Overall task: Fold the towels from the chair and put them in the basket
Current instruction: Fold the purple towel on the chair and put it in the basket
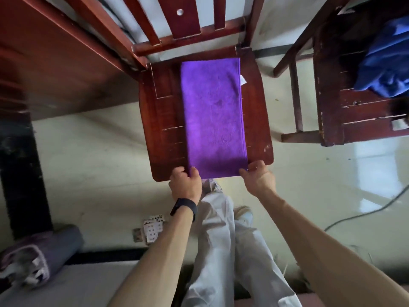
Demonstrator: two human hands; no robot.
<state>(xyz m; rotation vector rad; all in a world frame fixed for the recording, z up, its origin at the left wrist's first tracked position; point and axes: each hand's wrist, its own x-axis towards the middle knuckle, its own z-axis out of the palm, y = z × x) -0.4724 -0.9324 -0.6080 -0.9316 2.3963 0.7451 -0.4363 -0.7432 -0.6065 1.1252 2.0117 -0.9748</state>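
A purple towel (pixel 213 116) lies flat as a long narrow strip down the seat of a red-brown wooden chair (pixel 164 134). Its near end hangs slightly over the seat's front edge. My left hand (pixel 186 185), with a dark band on the wrist, pinches the towel's near left corner. My right hand (pixel 259 178) pinches the near right corner. A crumpled blue towel (pixel 385 63) sits on a second, darker wooden chair (pixel 329 100) at the right. No basket is in view.
A red-brown table or desk (pixel 51 63) stands at the left. A rolled grey-purple bundle (pixel 42 255) lies at lower left. Playing cards (pixel 151 229) are scattered on the pale floor. A cable (pixel 365 213) runs across the floor at the right.
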